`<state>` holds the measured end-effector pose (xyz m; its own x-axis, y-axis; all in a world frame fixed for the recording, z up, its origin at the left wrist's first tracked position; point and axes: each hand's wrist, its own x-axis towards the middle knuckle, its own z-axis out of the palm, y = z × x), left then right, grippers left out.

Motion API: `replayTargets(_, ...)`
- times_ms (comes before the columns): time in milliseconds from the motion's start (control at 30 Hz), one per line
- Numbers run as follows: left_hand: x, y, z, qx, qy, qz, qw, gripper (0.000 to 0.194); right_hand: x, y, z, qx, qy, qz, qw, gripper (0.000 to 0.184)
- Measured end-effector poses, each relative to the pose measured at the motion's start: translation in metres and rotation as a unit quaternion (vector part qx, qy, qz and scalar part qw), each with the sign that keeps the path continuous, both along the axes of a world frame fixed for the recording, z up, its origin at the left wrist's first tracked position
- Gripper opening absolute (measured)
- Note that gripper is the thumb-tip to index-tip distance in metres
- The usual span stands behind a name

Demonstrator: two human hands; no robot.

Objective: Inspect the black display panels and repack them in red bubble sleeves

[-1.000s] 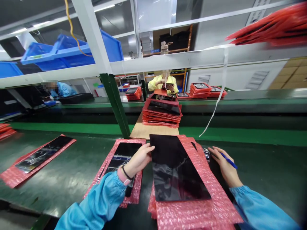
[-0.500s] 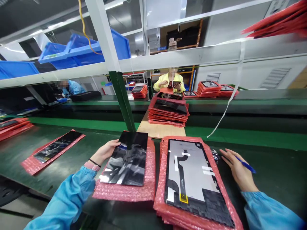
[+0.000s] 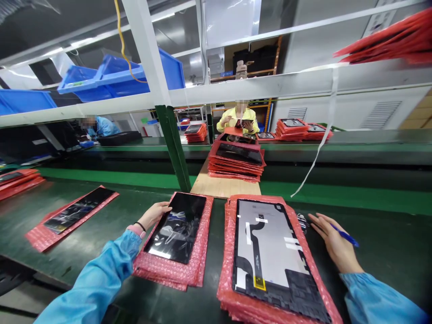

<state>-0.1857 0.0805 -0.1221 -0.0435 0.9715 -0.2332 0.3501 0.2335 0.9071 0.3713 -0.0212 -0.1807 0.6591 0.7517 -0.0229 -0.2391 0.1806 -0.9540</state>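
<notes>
My left hand [image 3: 155, 216] grips the upper left edge of a black glossy display panel [image 3: 178, 227], fingers closed at its rim. That panel lies over pink bubble-wrap sheets [image 3: 195, 270]. My right hand [image 3: 337, 240] rests low over the bench with a blue pen [image 3: 344, 235] tucked between its fingers, the fingertips beside a small shiny metal object [image 3: 302, 222] of unclear kind. Between my hands, a display panel with its grey back up [image 3: 275, 252] tops a stack of red bubble-wrap sheets [image 3: 225, 274].
Another black panel on bubble wrap [image 3: 79, 209] lies to the left. Ahead, a wooden board [image 3: 226, 186] bears a pile of wrapped panels [image 3: 236, 164]. A green post [image 3: 173, 148] and a hanging white strap [image 3: 317, 157] stand beyond. A co-worker in yellow [image 3: 239, 119] sits opposite.
The panel in my left hand has come down and shifted slightly left on the bubble wrap, whose layers now fan apart. My right hand has barely moved.
</notes>
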Motion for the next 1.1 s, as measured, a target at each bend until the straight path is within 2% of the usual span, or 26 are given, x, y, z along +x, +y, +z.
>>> replayTargets(67,0.003,-0.001,0.005,0.051,0.081,-0.010,0.995,0.017,0.001,0.000,0.000,-0.002,0.002,-0.001,1.000,0.010)
replayTargets(133,0.012,-0.007,0.011,0.121,0.164,-0.027,0.979,0.017,0.002,0.000,0.000,-0.003,0.002,-0.001,1.000,0.009)
replayTargets(233,0.041,-0.027,0.013,0.233,0.268,-0.098,0.930,0.031,0.002,0.000,0.000,-0.005,-0.005,-0.004,1.000,0.011)
replayTargets(300,0.071,-0.045,0.007,0.279,0.315,-0.184,0.888,0.033,0.001,0.000,0.000,-0.004,-0.016,-0.008,1.000,0.013)
replayTargets(400,0.114,-0.070,-0.007,0.306,0.378,-0.295,0.822,0.025,-0.003,-0.003,0.005,0.006,-0.044,-0.033,0.998,0.017)
replayTargets(467,0.130,-0.078,-0.015,0.303,0.422,-0.321,0.792,0.026,-0.007,-0.007,0.014,0.019,-0.067,-0.060,0.996,0.021)
replayTargets(533,0.134,-0.080,-0.021,0.292,0.463,-0.322,0.773,0.032,-0.014,-0.015,0.028,0.031,-0.082,-0.065,0.994,0.028)
replayTargets(633,0.124,-0.077,-0.023,0.277,0.506,-0.313,0.755,0.040,-0.035,-0.037,0.058,0.043,-0.071,-0.001,0.997,0.046)
replayTargets(700,0.115,-0.076,-0.023,0.270,0.521,-0.312,0.747,0.042,-0.054,-0.057,0.078,0.043,-0.051,0.068,0.995,0.059)
replayTargets(733,0.111,-0.075,-0.023,0.268,0.527,-0.312,0.744,0.042,-0.064,-0.068,0.087,0.040,-0.041,0.107,0.993,0.059)
replayTargets(767,0.108,-0.075,-0.022,0.265,0.532,-0.313,0.741,0.043,-0.073,-0.079,0.095,0.046,-0.030,0.168,0.984,0.053)
replayTargets(833,0.102,-0.075,-0.021,0.259,0.537,-0.315,0.739,0.045,-0.091,-0.099,0.108,0.059,-0.058,0.223,0.971,0.035)
replayTargets(900,0.099,-0.074,-0.020,0.259,0.508,-0.307,0.762,0.045,-0.105,-0.113,0.116,0.016,-0.140,0.243,0.960,0.028)
replayTargets(967,0.102,-0.074,-0.016,0.264,0.455,-0.292,0.799,0.043,-0.115,-0.118,0.119,-0.031,-0.227,0.243,0.943,0.027)
replayTargets(1033,0.110,-0.075,-0.008,0.269,0.404,-0.280,0.828,0.036,-0.122,-0.118,0.118,-0.062,-0.292,0.231,0.926,0.030)
replayTargets(1100,0.124,-0.081,0.003,0.274,0.372,-0.282,0.841,0.029,-0.127,-0.115,0.114,-0.077,-0.342,0.207,0.913,0.036)
